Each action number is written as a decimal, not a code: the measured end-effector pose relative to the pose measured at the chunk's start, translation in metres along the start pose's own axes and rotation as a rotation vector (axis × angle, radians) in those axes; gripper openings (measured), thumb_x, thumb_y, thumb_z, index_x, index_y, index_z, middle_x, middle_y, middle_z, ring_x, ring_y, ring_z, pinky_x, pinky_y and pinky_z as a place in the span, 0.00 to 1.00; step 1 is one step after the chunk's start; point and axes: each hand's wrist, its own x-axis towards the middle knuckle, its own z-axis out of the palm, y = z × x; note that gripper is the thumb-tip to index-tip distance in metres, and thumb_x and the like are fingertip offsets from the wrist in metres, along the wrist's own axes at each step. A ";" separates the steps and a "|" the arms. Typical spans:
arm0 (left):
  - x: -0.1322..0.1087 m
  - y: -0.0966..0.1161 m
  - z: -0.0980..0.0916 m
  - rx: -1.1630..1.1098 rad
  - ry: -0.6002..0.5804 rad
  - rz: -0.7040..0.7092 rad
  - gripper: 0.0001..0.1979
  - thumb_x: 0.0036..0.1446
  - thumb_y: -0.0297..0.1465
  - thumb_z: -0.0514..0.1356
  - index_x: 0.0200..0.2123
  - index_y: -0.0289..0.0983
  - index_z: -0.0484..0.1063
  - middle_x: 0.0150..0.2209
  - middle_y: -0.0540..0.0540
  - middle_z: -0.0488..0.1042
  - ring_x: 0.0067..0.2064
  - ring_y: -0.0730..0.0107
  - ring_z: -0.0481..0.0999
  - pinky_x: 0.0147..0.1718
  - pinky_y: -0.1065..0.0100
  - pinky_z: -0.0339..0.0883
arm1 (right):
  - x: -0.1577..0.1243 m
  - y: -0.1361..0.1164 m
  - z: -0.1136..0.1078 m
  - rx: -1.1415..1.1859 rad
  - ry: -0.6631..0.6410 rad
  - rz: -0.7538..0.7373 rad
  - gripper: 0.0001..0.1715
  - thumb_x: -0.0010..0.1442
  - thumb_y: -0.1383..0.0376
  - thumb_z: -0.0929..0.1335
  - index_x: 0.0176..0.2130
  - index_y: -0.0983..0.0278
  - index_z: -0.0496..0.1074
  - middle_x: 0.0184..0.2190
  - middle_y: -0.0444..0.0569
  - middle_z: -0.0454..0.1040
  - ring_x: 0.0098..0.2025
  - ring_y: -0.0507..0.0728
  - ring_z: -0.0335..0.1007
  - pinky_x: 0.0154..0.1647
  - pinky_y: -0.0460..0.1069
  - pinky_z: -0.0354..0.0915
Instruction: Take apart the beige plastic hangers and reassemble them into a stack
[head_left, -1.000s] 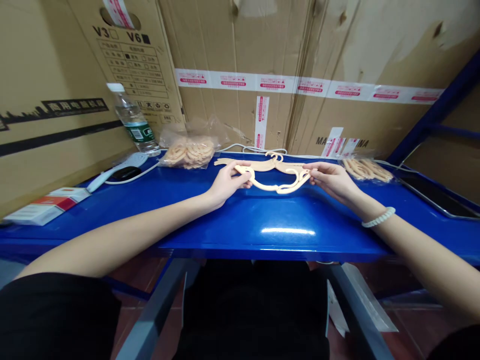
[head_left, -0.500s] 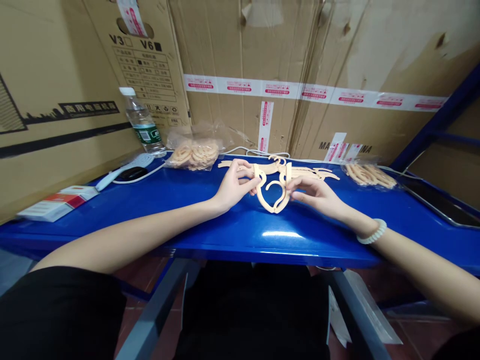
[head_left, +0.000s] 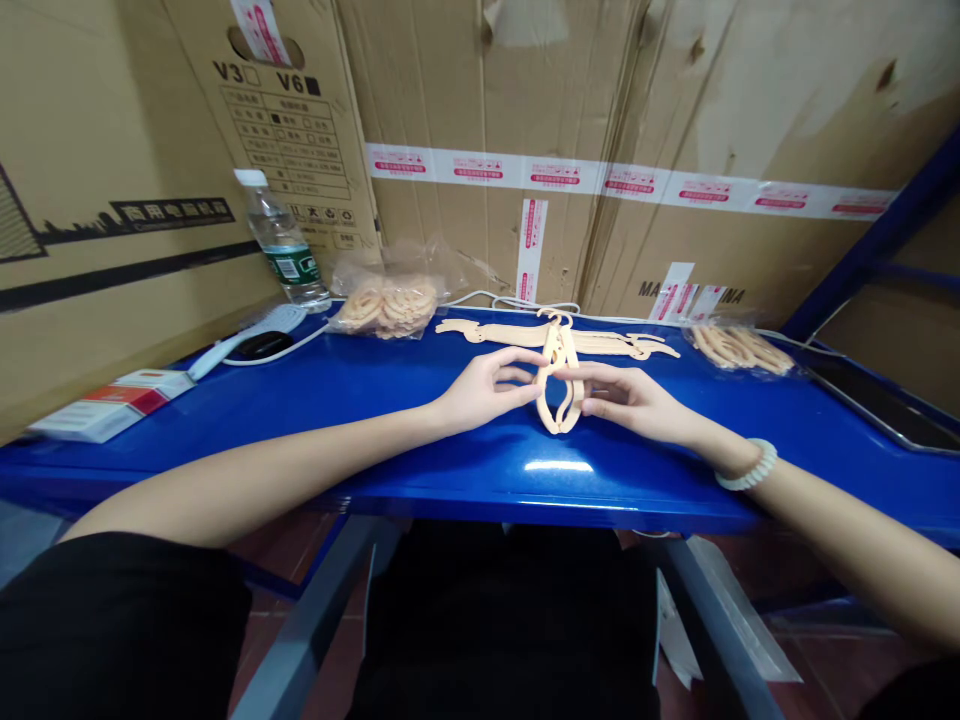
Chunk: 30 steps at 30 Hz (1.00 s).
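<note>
A beige folding clothes hanger [head_left: 556, 428] is held between my two hands, its arms folded close together and its joint toward me. My left hand [head_left: 495, 390] grips its left arm between thumb and fingers. On the other arm, my right hand [head_left: 626, 398] is closed in the same way, with a beaded bracelet [head_left: 750, 466] at the wrist. Just behind, unfolded beige hangers [head_left: 517, 336] lie stacked across the blue table [head_left: 420, 465], their hooks pointing to the back. The held hanger overlaps part of that stack in view.
At the back left are a bag of folded hangers [head_left: 390, 305] and a water bottle [head_left: 285, 245]. A red-white box [head_left: 112, 405] lies far left. Another hanger bag [head_left: 739, 348] and a dark tablet-like device [head_left: 885, 400] lie right. Cardboard [head_left: 480, 90] stands behind, with a white cable [head_left: 637, 321] along it.
The hanger's two arms have swung inward, from spread apart to nearly side by side. My left hand has moved right, toward my right hand.
</note>
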 end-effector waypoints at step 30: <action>0.001 -0.008 -0.013 0.767 -0.228 0.144 0.25 0.59 0.32 0.61 0.60 0.36 0.67 0.62 0.37 0.71 0.63 0.49 0.70 0.63 0.48 0.62 | 0.005 0.013 -0.007 -0.702 -0.034 -0.168 0.27 0.71 0.58 0.65 0.65 0.60 0.62 0.59 0.58 0.71 0.58 0.68 0.68 0.59 0.67 0.66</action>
